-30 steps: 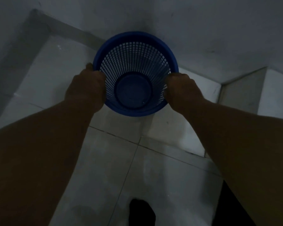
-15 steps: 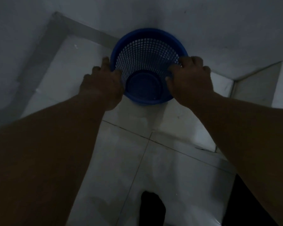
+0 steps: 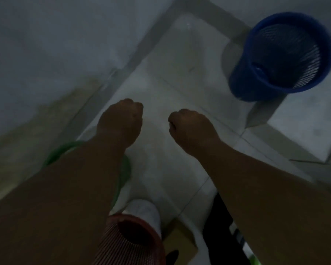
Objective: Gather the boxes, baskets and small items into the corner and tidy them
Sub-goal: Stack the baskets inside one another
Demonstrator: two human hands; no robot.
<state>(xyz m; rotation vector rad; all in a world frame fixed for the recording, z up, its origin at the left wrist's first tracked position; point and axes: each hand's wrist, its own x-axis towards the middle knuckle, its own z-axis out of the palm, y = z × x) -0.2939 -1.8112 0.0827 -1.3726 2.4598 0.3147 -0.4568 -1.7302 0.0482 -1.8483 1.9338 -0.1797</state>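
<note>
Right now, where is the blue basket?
Head view, upper right: the blue basket stands on the floor against the wall, beyond the right hand, touched by neither hand.

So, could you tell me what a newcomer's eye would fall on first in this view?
The blue mesh basket stands out, standing on the pale tiled floor at the upper right. Next come the left hand and right hand, both curled into empty fists mid-frame above the floor. At the bottom edge a red mesh basket shows, with a green rim half hidden behind the left forearm.
</note>
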